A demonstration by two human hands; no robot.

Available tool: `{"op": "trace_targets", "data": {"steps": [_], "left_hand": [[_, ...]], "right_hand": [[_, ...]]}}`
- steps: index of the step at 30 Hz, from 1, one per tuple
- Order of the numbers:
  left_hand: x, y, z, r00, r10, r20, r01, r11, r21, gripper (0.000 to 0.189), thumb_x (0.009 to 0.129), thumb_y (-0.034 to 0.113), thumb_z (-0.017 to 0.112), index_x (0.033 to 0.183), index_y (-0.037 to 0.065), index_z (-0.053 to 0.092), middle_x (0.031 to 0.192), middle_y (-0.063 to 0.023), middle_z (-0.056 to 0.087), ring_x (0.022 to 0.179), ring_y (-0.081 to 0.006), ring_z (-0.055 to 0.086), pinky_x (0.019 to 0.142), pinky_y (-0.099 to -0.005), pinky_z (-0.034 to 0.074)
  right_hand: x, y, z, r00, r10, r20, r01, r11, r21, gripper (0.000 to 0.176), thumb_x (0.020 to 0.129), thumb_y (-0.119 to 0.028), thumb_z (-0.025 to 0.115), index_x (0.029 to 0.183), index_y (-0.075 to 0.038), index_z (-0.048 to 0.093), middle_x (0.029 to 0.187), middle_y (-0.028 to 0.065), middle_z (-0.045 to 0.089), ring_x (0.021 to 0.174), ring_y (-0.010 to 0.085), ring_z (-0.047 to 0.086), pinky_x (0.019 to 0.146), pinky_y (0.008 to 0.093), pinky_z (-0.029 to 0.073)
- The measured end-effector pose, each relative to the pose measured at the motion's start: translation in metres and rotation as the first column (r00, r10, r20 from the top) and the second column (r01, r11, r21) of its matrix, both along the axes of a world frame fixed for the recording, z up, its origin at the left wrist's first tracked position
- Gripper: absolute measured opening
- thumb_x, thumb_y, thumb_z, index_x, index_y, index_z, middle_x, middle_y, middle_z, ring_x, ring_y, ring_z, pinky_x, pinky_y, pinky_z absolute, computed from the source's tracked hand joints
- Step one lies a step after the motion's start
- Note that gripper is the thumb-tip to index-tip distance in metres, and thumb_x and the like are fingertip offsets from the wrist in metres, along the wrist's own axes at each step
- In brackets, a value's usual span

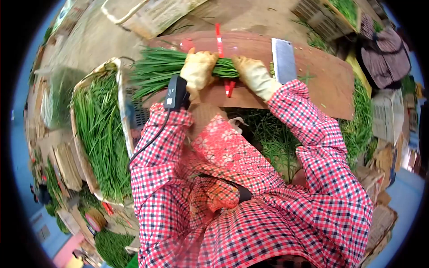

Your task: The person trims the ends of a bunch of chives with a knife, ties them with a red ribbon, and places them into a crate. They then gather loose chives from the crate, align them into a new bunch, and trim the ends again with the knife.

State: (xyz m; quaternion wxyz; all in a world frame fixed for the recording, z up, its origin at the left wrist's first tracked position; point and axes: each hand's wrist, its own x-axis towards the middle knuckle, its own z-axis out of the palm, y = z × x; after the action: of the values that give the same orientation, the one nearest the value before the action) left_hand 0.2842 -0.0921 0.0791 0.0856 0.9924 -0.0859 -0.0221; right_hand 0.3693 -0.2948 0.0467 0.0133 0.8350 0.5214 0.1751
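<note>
A bunch of long green chives (158,69) lies across the brown board (326,96), its leafy ends pointing left. My left hand (199,69), in a pale yellowed glove, is closed around the middle of the bunch. My right hand (255,75), gloved alike, grips the bunch's right end. Between the hands a red strip (219,40) passes under the chives, showing above and below them. Whether its ends are joined cannot be seen. A black device with a cable (175,92) is on my left wrist. Right of my right hand lies a flat pale rectangular object (284,60).
A crate full of loose chives (100,129) stands left of the board. More greens lie below the board (272,134) and at its right (361,120). Crates stand at the top left (152,20) and top right (324,20). A dark bag (385,60) is at far right.
</note>
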Motion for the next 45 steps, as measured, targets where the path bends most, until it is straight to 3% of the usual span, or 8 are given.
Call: {"op": "trace_targets", "data": {"steps": [10, 16, 21, 23, 24, 28, 35, 45], "left_hand": [[0.001, -0.007, -0.029, 0.991, -0.04, 0.127, 0.035, 0.999, 0.038, 0.043, 0.061, 0.022, 0.08, 0.098, 0.008, 0.061, 0.092, -0.0116, 0.063, 0.092, -0.029, 0.063, 0.084, -0.0395, 0.048], [-0.002, -0.018, -0.023, 0.993, -0.033, 0.114, 0.03, 0.999, 0.031, 0.039, 0.064, 0.021, 0.079, 0.097, 0.008, 0.063, 0.093, -0.011, 0.064, 0.092, -0.0286, 0.063, 0.083, -0.0401, 0.049], [-0.001, -0.014, -0.035, 0.993, -0.005, 0.117, 0.01, 0.999, -0.047, 0.037, 0.063, 0.019, 0.077, 0.095, 0.007, 0.063, 0.093, -0.0132, 0.065, 0.09, -0.0312, 0.064, 0.08, -0.0407, 0.05], [-0.002, -0.015, -0.035, 0.993, -0.004, 0.116, 0.009, 0.999, -0.042, 0.037, 0.063, 0.018, 0.077, 0.095, 0.007, 0.063, 0.093, -0.0138, 0.066, 0.089, -0.0318, 0.064, 0.079, -0.0409, 0.051], [-0.004, -0.014, -0.037, 0.992, -0.001, 0.127, 0.007, 0.999, -0.048, 0.036, 0.063, 0.018, 0.076, 0.094, 0.006, 0.063, 0.092, -0.0138, 0.066, 0.089, -0.0318, 0.064, 0.078, -0.041, 0.051], [-0.003, -0.011, -0.044, 0.988, 0.004, 0.155, 0.006, 0.998, -0.068, 0.034, 0.061, 0.018, 0.076, 0.091, 0.006, 0.063, 0.089, -0.0137, 0.066, 0.087, -0.0319, 0.064, 0.075, -0.0414, 0.051], [-0.007, -0.015, -0.039, 0.993, -0.045, 0.113, 0.045, 0.999, 0.007, 0.036, 0.062, 0.017, 0.077, 0.094, 0.007, 0.062, 0.09, -0.0112, 0.066, 0.089, -0.0294, 0.065, 0.077, -0.041, 0.052], [-0.008, -0.027, -0.032, 0.999, -0.034, 0.036, 0.035, 0.999, -0.009, 0.076, 0.067, 0.017, 0.078, 0.136, 0.007, 0.047, 0.106, -0.0142, 0.065, 0.1, -0.0313, 0.062, 0.093, -0.0391, 0.046]], "right_hand": [[-0.047, -0.118, 0.057, 0.952, -0.244, -0.187, 0.286, 0.926, 0.247, 0.057, 0.086, -0.031, 0.068, 0.128, 0.002, 0.05, 0.117, 0.0224, 0.061, 0.095, 0.0297, 0.065, 0.073, 0.0383, 0.056], [-0.058, -0.155, 0.018, 0.835, -0.547, -0.063, 0.55, 0.834, 0.041, 0.056, 0.085, -0.033, 0.068, 0.129, -0.004, 0.048, 0.086, 0.0135, 0.061, 0.078, 0.0311, 0.066, 0.064, 0.0432, 0.055], [-0.028, -0.161, 0.043, -0.085, -0.35, -0.933, 0.868, 0.434, -0.241, 0.035, 0.086, -0.026, 0.069, 0.112, -0.003, 0.062, 0.076, 0.0135, 0.065, 0.066, 0.0244, 0.063, 0.062, 0.0379, 0.052], [-0.034, -0.189, 0.02, 0.651, -0.379, -0.657, 0.574, 0.813, 0.1, 0.035, 0.089, -0.024, 0.067, 0.114, -0.001, 0.06, 0.07, 0.0101, 0.062, 0.065, 0.0188, 0.059, 0.06, 0.0344, 0.05], [-0.042, -0.188, 0.021, 0.697, -0.313, -0.645, 0.533, 0.828, 0.175, 0.034, 0.091, -0.023, 0.065, 0.114, 0.001, 0.059, 0.07, 0.0083, 0.06, 0.063, 0.0166, 0.056, 0.058, 0.0323, 0.048], [-0.087, -0.148, 0.015, 0.12, 0.057, -0.991, 0.887, 0.441, 0.133, 0.029, 0.096, -0.017, 0.06, 0.114, 0.005, 0.056, 0.071, 0.0028, 0.055, 0.058, 0.0099, 0.048, 0.052, 0.0264, 0.042], [-0.101, -0.165, 0.017, 0.589, -0.485, -0.647, 0.742, 0.642, 0.194, 0.027, 0.091, -0.024, 0.059, 0.113, -0.008, 0.057, 0.088, 0.0186, 0.061, 0.077, 0.0418, 0.061, 0.064, 0.0482, 0.049], [-0.051, -0.352, 0.038, 0.56, -0.827, 0.04, 0.788, 0.547, 0.282, 0.055, 0.09, -0.03, 0.059, 0.141, -0.013, 0.047, 0.106, 0.0141, 0.067, 0.082, 0.0273, 0.066, 0.067, 0.0352, 0.054]]}}
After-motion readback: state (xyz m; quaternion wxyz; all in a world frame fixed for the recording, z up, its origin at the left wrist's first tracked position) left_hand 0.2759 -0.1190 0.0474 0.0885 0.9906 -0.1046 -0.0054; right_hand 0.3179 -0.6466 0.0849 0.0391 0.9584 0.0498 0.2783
